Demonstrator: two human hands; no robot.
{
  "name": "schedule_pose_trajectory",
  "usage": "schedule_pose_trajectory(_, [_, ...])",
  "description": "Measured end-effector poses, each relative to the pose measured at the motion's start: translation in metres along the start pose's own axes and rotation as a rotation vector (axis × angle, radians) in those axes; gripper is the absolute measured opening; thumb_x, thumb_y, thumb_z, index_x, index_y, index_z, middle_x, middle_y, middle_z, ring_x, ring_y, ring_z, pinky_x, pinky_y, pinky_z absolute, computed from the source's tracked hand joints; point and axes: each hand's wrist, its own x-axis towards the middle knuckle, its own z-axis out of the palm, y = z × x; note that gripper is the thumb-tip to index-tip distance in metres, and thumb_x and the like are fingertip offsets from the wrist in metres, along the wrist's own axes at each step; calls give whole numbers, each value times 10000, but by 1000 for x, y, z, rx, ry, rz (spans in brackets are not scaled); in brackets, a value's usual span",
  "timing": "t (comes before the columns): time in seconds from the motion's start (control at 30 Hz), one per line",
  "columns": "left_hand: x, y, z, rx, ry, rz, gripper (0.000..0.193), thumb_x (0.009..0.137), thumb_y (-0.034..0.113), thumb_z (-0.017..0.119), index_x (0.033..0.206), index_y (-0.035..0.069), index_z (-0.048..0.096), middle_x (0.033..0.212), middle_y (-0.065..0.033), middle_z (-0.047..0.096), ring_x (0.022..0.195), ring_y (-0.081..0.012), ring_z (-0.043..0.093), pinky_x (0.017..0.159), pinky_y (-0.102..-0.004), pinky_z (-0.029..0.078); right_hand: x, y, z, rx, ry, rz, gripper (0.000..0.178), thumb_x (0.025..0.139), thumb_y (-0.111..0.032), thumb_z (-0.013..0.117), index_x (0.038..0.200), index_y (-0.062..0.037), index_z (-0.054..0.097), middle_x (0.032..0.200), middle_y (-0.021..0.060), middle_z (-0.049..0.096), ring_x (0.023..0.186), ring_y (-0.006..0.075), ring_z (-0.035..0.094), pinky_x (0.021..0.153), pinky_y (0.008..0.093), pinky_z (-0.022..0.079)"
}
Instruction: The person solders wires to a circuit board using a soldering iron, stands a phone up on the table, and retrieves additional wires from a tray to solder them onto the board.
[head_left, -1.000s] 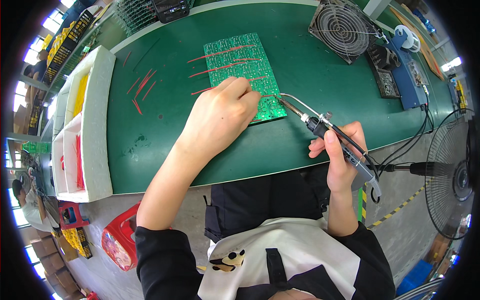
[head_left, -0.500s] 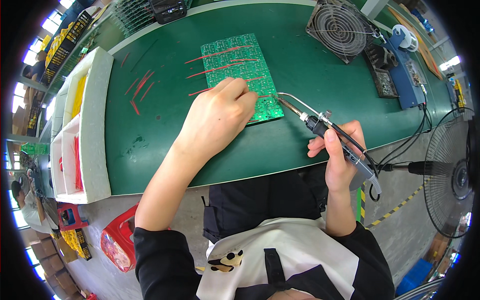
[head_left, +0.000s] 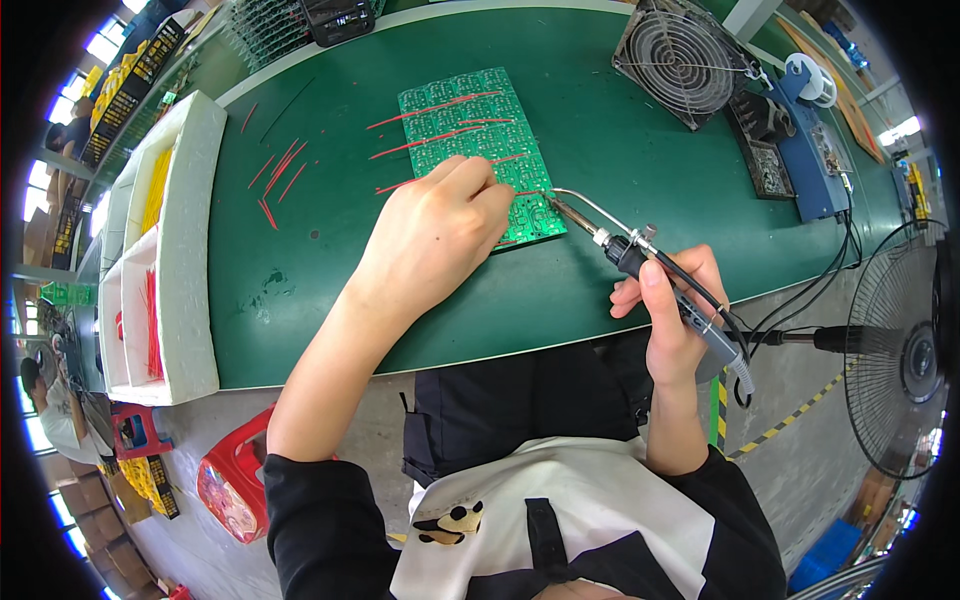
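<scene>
A green circuit board (head_left: 512,140) lies flat on a green worktop (head_left: 330,300), with red wires (head_left: 418,146) laid across it in rows, several of their ends jutting past its left edge. From my remote post I see the person's left hand (head_left: 435,220) over the board's lower left part, its fingers curled and nearly closed. A red strand shows on either side of it, but the fingertips are hidden and I cannot tell whether they grip it.

At the board's lower right, the right hand (head_left: 678,300) is closed around the handle of a soldering iron (head_left: 622,255), held like a pen. I make out the iron's tip at the board's right edge, beside the end of a thin curved metal tube (head_left: 590,203); contact is too fine for me to confirm.

Left of the board, loose red strands (head_left: 292,183) are scattered; farther left stands a white foam box (head_left: 197,250) holding yellow wires (head_left: 157,190) and more red ones. Beyond the board's upper right I have a square fan (head_left: 682,62) with a round grille, then a blue unit (head_left: 810,165) topped by a white spool (head_left: 812,80). Well below the board, to its left, a red stool (head_left: 235,480) stands on the floor.
</scene>
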Motion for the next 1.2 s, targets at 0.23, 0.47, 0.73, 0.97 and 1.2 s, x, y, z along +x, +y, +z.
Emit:
schedule_pose_trajectory(0.23, [0,2,0,7,-9,-21,94,693,33,652,782,35,621,747,-46,540,689,-202,577,584,-308,498,4,-1,-3,18,-7,76,166,847,-94,584,806,7,458,616,132,592,490,141,574,473,243,483])
schedule_pose_trajectory(0.47, [-1,3,0,15,-9,-20,86,696,33,648,777,35,619,742,-45,538,684,-199,576,573,-309,496,3,3,-2,83,90,32,192,863,-132,570,843,14,446,620,143,591,489,162,581,468,255,491])
schedule_pose_trajectory(0.73, [-1,1,1,23,-2,-5,82,700,33,642,777,33,613,736,-47,528,681,-201,570,573,-309,494,3,2,-2,51,11,25,175,854,-102,578,840,14,448,630,147,592,517,168,598,473,256,501])
schedule_pose_trajectory(0.97, [-1,1,1,35,-15,-16,87,698,34,643,779,34,612,738,-46,528,684,-202,571,581,-307,495,4,0,0,42,1,41,167,854,-93,580,832,10,450,635,146,596,517,160,595,479,254,501])
schedule_pose_trajectory(1.2, [-1,2,1,28,-16,-18,77,700,32,642,772,31,612,735,-50,528,685,-206,573,583,-310,496,3,1,-1,5,-30,25,163,852,-87,582,814,8,454,625,138,598,516,146,591,483,245,499])
